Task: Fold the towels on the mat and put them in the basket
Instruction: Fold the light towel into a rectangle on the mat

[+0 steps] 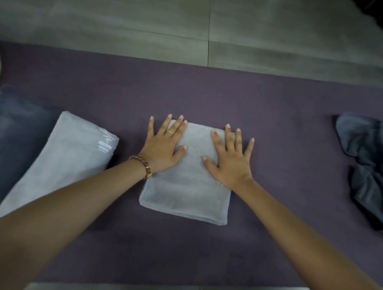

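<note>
The folded towel [186, 189] lies mid-mat [275, 127], its long axis running near to far. The left hand [164, 145] and right hand [232, 160] press flat on its far half, fingers spread, gripping nothing.

Dim, soft even light, faint shadows, overall slight blur, wide-angle bending and smearing toward the edges

TEXT: none legible | MARK 1: white marking [105, 143], stripes and strokes, on far corner of left folded towel [61, 160], too blurred to read | MARK 2: faint marks [219, 182] at right edge of centre folded towel [183, 188], too small to tell | NUMBERS, BRANDS: none readable
</note>
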Tool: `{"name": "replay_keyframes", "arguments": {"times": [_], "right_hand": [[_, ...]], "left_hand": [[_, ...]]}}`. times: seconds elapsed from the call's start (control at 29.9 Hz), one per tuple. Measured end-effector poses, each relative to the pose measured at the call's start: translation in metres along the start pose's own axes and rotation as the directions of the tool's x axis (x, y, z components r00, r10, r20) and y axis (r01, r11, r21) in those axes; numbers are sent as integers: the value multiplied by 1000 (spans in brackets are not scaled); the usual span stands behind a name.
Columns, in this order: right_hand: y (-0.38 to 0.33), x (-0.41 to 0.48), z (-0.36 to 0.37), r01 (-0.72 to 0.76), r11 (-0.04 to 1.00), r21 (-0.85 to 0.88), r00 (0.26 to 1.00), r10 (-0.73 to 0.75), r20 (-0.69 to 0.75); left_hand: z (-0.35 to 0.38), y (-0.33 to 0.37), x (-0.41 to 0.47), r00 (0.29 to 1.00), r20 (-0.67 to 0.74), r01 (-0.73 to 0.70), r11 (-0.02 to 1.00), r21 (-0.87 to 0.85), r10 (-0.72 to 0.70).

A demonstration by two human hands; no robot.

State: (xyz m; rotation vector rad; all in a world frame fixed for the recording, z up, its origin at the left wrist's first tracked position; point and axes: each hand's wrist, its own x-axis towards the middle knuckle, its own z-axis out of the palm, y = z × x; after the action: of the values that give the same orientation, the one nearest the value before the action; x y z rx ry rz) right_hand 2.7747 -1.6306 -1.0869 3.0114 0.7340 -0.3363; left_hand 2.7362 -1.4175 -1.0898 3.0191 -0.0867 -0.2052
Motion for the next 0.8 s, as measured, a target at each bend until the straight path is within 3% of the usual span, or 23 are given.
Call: {"name": "replay_keyframes", "arguments": {"times": [0.1, 0.2, 0.3, 0.5, 0.7, 0.8], "right_hand": [[-27, -30, 3, 4, 1000, -21, 994, -7, -109], [-47, -72, 19, 194, 981, 1, 962, -190, -199], [-29, -103, 36, 246, 969, 35, 956, -237, -172], [11, -133, 41, 141, 988, 68, 986, -134, -98], [12, -142, 23, 277, 951, 135, 937, -236, -259], [7, -150, 26, 320, 941, 113, 923, -283, -261]], "left_hand": [[2, 18, -32, 977, -71, -192, 977, 92, 199], [23, 32, -86, 923, -94, -372, 928, 23, 373], [31, 26, -114, 923, -59, -375, 924, 72, 379], [26, 8, -123, 896, -47, -432, 891, 139, 441], [31, -8, -135, 897, -47, -427, 888, 173, 440], [32, -18, -133, 874, -54, -459, 856, 239, 483]]}}
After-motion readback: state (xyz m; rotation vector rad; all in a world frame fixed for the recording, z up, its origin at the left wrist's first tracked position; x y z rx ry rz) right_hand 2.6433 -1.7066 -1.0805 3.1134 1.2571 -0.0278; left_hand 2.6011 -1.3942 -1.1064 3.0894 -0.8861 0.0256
